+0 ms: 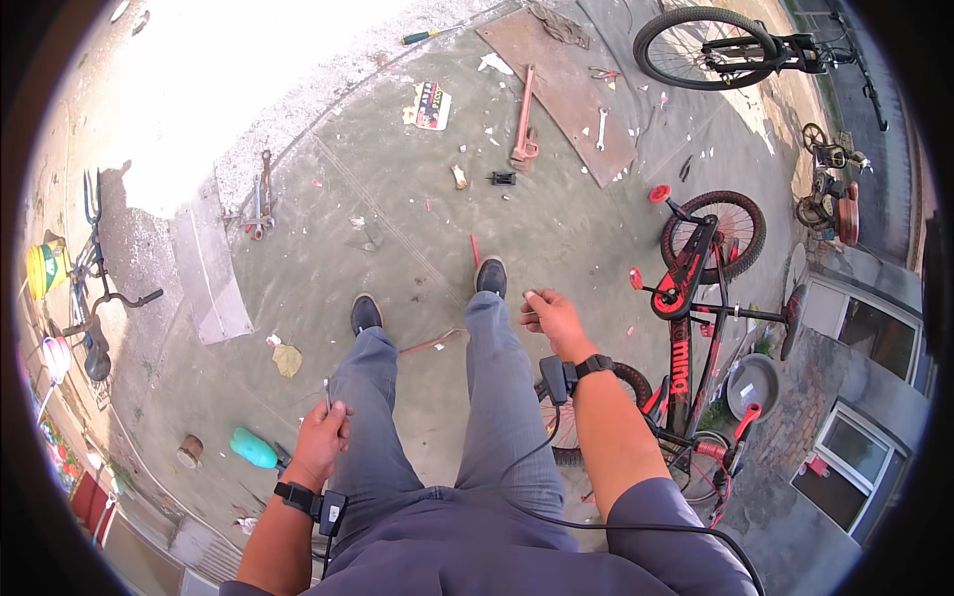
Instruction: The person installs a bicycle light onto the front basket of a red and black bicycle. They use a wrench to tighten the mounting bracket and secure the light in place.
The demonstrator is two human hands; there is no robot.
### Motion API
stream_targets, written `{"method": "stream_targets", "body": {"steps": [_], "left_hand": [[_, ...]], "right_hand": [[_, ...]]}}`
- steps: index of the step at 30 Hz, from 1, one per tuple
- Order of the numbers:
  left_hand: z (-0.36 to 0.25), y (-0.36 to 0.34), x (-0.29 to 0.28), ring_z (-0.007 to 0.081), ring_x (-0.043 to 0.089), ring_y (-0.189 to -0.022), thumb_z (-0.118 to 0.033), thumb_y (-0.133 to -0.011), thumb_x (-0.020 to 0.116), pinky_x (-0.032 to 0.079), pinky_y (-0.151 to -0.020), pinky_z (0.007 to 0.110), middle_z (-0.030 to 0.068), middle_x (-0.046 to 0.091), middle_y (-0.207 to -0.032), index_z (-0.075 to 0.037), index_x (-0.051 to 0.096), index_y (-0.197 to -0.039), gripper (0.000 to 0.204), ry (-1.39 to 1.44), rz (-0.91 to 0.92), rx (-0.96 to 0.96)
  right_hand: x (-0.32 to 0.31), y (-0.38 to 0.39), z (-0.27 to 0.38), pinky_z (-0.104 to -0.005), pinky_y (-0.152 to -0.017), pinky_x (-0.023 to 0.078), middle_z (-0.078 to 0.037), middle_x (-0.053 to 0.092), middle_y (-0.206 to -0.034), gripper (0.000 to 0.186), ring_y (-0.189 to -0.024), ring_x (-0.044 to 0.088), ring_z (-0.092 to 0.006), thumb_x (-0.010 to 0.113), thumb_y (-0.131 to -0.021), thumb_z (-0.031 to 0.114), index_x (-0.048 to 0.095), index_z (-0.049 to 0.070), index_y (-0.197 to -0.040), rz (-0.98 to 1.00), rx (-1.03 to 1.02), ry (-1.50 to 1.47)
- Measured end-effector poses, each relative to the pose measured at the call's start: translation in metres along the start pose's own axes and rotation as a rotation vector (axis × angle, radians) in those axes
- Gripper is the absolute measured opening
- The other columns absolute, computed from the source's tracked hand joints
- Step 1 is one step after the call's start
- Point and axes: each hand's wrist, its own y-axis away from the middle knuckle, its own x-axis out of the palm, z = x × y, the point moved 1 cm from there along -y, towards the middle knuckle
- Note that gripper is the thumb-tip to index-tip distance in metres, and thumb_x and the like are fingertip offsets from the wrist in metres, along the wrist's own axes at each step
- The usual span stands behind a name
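Outdoor repair yard [556, 233], red-and-black bicycle [680, 348], red pipe wrench [526, 107], spanner [601, 129], building windows [878, 336]

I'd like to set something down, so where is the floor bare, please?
Bare floor lies between the right shoe and the red-black bicycle, and between the left shoe and the metal tools farther left. Scraps crowd the pink pipe wrench.

Long red metal pipe wrench [525, 119] is lying across the edge of a flat brown sheet [581, 114]. Relative to that wrench: silver metal spanner [602, 129] is resting right, on the sheet; small black block [504, 179] is sitting just beside its head; green-handled screwdriver [417, 38] is lying up-left; turquoise plastic bottle [253, 448] is lying well down-left; round grey basin [752, 385] is sitting well down-right; yellow-and-green bucket [47, 268] is sitting far left.
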Motion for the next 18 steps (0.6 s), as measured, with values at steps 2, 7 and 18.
{"method": "stream_targets", "body": {"steps": [2,7,18], "left_hand": [[-0.013,-0.022,0.016,0.0093,0.044,-0.055,-0.030,-0.108,0.055,0.041,-0.052,0.027,-0.0005,0.051,-0.069,-0.004,0.062,-0.104,0.027,0.042,-0.008,-0.041],[-0.023,-0.087,0.069,0.0103,0.044,-0.053,-0.032,-0.109,0.055,0.042,-0.053,0.028,0.0014,0.055,-0.071,-0.006,0.062,-0.102,0.028,0.214,0.010,-0.171],[-0.012,-0.183,0.165,0.0129,0.042,-0.051,-0.032,-0.109,0.054,0.041,-0.054,0.031,0.0041,0.056,-0.070,-0.006,0.062,-0.101,0.028,0.417,-0.049,-0.370]], "right_hand": [[0.004,-0.045,0.017,-0.0302,-0.073,0.055,-0.007,0.070,-0.100,0.032,-0.084,0.069,-0.0167,0.062,-0.103,0.032,0.066,0.004,-0.119,0.014,0.015,0.012],[0.021,-0.178,0.042,-0.0306,-0.073,0.055,-0.007,0.070,-0.103,0.032,-0.084,0.069,-0.0168,0.060,-0.104,0.031,0.065,0.003,-0.120,0.051,0.075,-0.002],[0.057,-0.407,0.028,-0.0335,-0.065,0.054,-0.011,0.067,-0.107,0.035,-0.084,0.070,-0.0228,0.051,-0.109,0.032,0.055,0.003,-0.129,-0.002,0.248,-0.487]]}}
